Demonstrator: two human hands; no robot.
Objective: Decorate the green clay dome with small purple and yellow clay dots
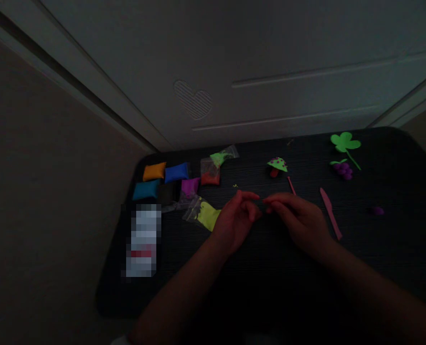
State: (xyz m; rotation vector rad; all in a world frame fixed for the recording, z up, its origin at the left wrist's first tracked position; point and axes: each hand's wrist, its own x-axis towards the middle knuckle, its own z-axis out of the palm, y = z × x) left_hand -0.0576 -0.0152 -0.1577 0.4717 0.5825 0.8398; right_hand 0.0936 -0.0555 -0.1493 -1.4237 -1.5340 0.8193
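Observation:
Over the middle of the dark table (270,287) my two hands are close together, fingertips almost meeting. My left hand (234,223) is loosely curled with its fingers apart, and nothing shows in it. The fingers of my right hand (302,220) are pinched together; whatever they hold, if anything, is too small and dark to make out. Beside the left hand lies a bag of yellow clay (207,214), partly hidden by it. Tiny yellow bits (235,185) lie just beyond. A clay mushroom (277,165) with a green, purple-dotted cap and a thin pink stick (291,185) are beyond the right hand.
Bags of orange (154,171), blue (177,173), teal (146,189), black (167,193), purple (189,187), red (210,178) and green clay (218,158) lie left. At right are a pink plastic knife (330,213), clay grapes (343,170), a green clover (345,142) and a purple lump (378,210).

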